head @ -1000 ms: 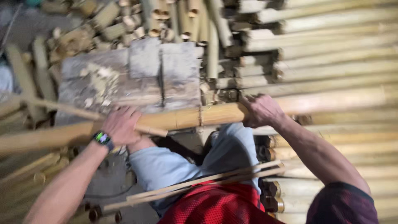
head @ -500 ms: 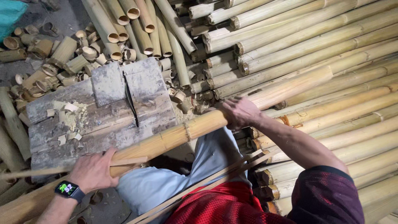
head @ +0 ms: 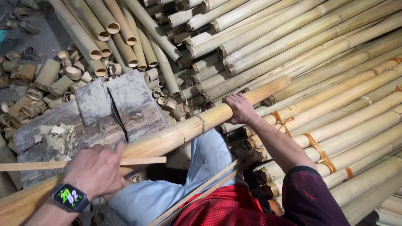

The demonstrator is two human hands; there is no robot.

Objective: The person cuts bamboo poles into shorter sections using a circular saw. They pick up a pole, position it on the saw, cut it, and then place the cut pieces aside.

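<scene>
At about eight o'clock in the view, the left hand (head: pixel 97 169), with a dark watch (head: pixel 70 196) on its wrist, is curled down over a long, round, pale yellow bamboo pole (head: pixel 180 132) and also pins a thin flat bamboo stick (head: pixel 83 163) against it. That pole runs from the seven o'clock corner up toward two o'clock, lying across the person's lap. Just above the left hand, at ten o'clock, sits a grey, worn wooden chopping block (head: pixel 121 102) with a dark blade (head: pixel 117 114) stuck in its slot. Short cut bamboo rings (head: pixel 46 79) lie scattered at its nine o'clock side. Near the middle, the right hand (head: pixel 239 108) is wrapped tight around the same pole, farther up. At three o'clock lies a big stack of long bamboo poles (head: pixel 335 83), some tied with orange bands. It looks like the person is lining the pole up with the block, using the stick to measure. The next move would need both hands to keep firm and bring the pole to the blade at the right spot.
</scene>
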